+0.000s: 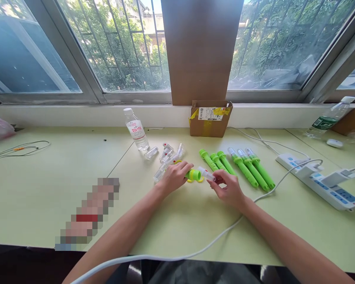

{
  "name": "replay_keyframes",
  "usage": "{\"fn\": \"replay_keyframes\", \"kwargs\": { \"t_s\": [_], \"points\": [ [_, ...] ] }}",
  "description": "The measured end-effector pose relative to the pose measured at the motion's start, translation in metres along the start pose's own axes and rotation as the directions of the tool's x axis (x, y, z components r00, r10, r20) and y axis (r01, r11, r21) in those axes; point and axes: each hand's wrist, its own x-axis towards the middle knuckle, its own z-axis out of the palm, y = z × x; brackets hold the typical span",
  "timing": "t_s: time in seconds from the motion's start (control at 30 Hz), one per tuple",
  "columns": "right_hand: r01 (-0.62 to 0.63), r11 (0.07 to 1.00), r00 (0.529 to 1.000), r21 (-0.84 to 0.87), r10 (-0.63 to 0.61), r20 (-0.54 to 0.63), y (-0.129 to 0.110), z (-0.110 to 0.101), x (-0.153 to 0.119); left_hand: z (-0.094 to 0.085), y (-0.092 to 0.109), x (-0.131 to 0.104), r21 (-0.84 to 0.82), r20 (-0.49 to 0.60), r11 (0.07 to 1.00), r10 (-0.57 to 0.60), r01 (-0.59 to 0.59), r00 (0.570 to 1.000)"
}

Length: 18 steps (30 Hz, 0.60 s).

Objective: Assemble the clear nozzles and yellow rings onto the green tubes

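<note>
My left hand is closed round a bright green plastic tube, its threaded open end pointing right. In the fingertips of my right hand is a small clear plastic cap with a spot of red on it. The cap lies right at the tube's threaded end; I cannot tell whether they touch. Yellow rings show on the table beneath. Several clear caps lie in a loose pile beyond my left hand. Past my right hand are three green tubes without clear caps and three capped green tubes.
A water bottle and a cardboard box stand at the back. On the right are a power strip and another bottle. A white cable crosses the front. A blurred-out object lies left.
</note>
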Motion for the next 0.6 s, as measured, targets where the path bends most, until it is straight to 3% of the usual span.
{"fn": "replay_keyframes", "kwargs": {
  "t_s": [0.4, 0.6],
  "points": [
    [-0.012, 0.999, 1.000, 0.037, 0.013, -0.011, 0.0010, -0.0008, -0.0003, 0.0015, -0.0105, -0.0010, 0.034, 0.064, 0.993, -0.119, 0.117, 0.991],
    [-0.030, 0.998, 1.000, 0.053, 0.030, 0.003, 0.0031, 0.0000, -0.0012, 0.0018, -0.0096, -0.0012, 0.044, 0.098, 0.993, -0.118, 0.114, 0.988]
  ]
}}
